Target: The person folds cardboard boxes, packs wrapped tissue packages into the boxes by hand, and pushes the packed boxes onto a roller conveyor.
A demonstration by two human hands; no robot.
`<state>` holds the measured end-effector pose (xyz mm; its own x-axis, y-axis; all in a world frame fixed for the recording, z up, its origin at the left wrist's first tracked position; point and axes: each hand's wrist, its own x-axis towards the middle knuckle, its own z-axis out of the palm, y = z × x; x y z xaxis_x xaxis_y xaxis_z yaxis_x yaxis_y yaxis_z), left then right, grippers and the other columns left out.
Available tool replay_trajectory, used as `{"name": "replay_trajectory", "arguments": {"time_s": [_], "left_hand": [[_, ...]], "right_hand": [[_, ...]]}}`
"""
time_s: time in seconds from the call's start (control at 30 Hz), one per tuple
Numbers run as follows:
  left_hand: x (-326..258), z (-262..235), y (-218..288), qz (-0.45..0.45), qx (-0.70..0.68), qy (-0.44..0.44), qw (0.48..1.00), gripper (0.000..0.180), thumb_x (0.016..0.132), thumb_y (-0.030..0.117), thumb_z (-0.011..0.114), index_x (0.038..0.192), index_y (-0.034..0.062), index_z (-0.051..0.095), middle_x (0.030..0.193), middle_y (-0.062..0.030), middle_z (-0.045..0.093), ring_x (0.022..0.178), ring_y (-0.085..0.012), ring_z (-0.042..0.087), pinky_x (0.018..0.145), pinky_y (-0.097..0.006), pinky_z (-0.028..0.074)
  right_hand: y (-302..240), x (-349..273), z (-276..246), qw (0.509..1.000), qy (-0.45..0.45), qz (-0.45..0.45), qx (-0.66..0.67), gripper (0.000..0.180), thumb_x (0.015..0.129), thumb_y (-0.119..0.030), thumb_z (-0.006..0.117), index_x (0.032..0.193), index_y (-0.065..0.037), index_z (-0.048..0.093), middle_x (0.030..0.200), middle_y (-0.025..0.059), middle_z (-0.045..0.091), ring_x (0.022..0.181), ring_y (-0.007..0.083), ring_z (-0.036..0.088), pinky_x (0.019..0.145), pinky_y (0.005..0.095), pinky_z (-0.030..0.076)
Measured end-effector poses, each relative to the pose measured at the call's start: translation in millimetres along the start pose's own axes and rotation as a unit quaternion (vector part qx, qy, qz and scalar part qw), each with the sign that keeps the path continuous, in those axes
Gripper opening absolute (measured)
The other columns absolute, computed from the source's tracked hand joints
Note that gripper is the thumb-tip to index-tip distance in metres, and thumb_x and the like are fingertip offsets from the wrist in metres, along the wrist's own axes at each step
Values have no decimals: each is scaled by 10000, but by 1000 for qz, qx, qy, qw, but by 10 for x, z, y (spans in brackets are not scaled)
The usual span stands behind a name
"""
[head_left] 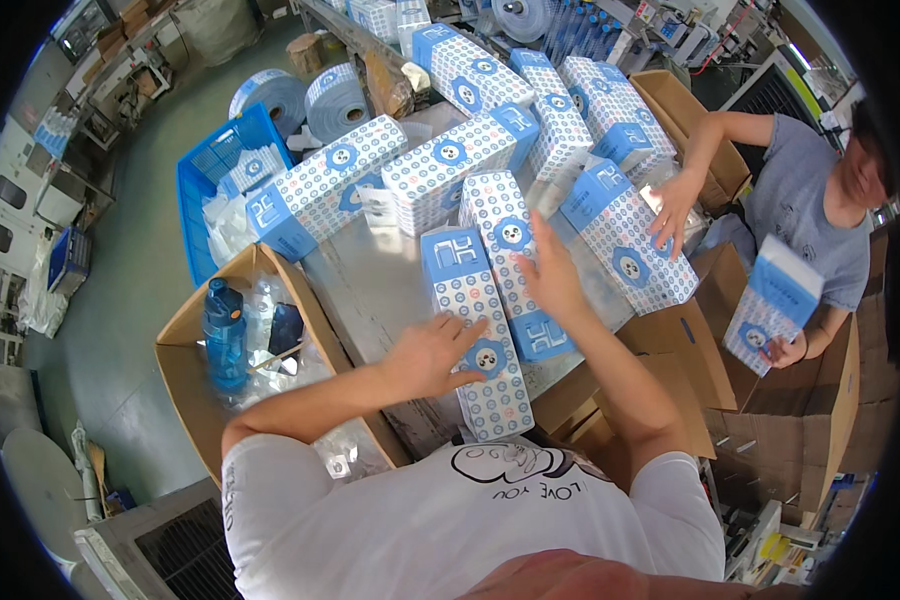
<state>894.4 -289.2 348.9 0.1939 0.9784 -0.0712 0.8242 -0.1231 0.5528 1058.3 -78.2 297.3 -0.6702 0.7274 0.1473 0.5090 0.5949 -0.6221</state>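
Observation:
My left hand [432, 355] lies with its fingers spread on a long white-and-blue patterned pack [470, 290], close to my body. My right hand [555, 272] is open, its fingers stretched along the right side of a second such pack [511, 235]. The two packs lie side by side on the metal table [345, 285], the second one a little farther off. Each bears a round animal print and a blue end panel. Beyond them lie similar packs, one of them a crosswise pack [455, 160].
A cardboard box [195, 410] at my left holds a blue bottle [226, 335] and clear wrappers. Behind it stands a blue crate [195, 230]. On the right a co-worker [810, 200] touches a pack [630, 240] and holds another [770, 305] over open cartons [780, 440]. Film rolls [337, 103] stand farther back.

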Motion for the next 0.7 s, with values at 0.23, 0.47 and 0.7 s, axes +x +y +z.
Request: {"name": "replay_trajectory", "arguments": {"time_s": [0.23,0.47,0.7], "left_hand": [[685,70,-266,431,195,-52,880,947,526,420,854,1288,6,475,1236,-176,492,1209,-332,450,1082,-445,290],[862,298,-197,324,199,-186,906,778,535,231,850,1201,24,505,1150,-175,564,1127,-334,520,1032,-401,354],[81,-729,-141,-122,-101,186,970,973,595,296,887,1336,-93,390,1275,-266,522,1191,-362,522,1025,-395,420]], "right_hand": [[-205,253,240,974,1,137,-183,762,841,-509,602,1485,-254,286,1483,246,295,1178,476,460,938,532,430],[-244,-214,-73,941,-110,133,-291,1122,677,-465,746,1532,-251,52,1435,265,320,1178,424,503,892,466,488],[344,-467,-444,951,-77,242,-176,965,795,-415,649,1522,-97,101,1025,283,631,870,391,656,773,461,526]]}}
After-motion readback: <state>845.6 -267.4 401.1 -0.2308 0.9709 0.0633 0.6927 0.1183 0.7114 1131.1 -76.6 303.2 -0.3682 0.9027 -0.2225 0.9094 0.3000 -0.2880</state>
